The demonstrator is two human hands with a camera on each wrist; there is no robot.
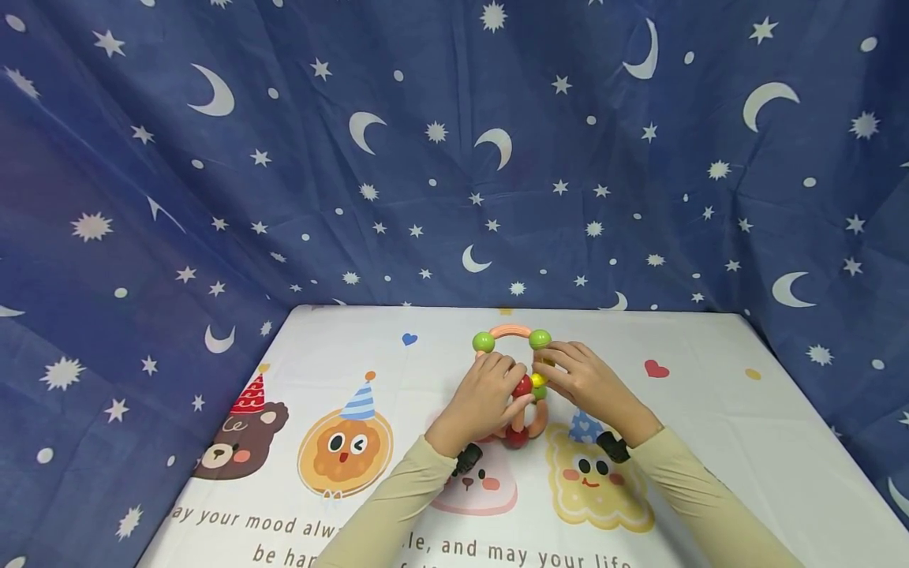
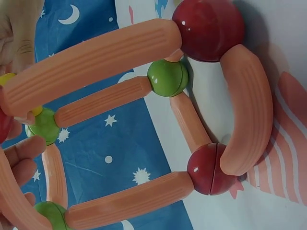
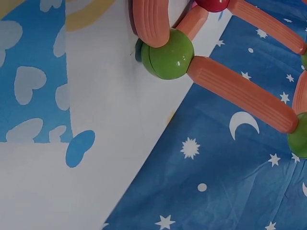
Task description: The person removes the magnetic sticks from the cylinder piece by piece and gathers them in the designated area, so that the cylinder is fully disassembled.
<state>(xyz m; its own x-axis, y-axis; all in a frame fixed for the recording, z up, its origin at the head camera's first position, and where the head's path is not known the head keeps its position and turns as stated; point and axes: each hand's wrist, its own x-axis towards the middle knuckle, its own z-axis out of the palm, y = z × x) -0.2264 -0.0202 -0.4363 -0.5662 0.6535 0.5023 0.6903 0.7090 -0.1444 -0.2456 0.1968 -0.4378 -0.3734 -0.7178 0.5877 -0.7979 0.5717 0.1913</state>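
Observation:
A toy frame of orange rods (image 1: 510,330) joined by green balls (image 1: 484,341) and red balls (image 2: 211,28) stands on the table under both hands. My left hand (image 1: 486,394) grips its upper near side beside a red ball (image 1: 523,386); some fingers (image 2: 24,155) show behind the rods in the left wrist view. My right hand (image 1: 592,385) reaches in from the right and pinches a yellow piece (image 1: 538,380) by that red ball. The yellow piece is partly covered by fingers and an orange rod. In the right wrist view only the frame's rods and balls show, no hand.
The white tablecloth (image 1: 699,410) bears printed cartoon figures, hearts and lettering. A blue curtain (image 1: 426,158) with moons and stars hangs behind the table's far edge and along its sides. Black wrist cameras (image 1: 612,446) sit at both wrists.

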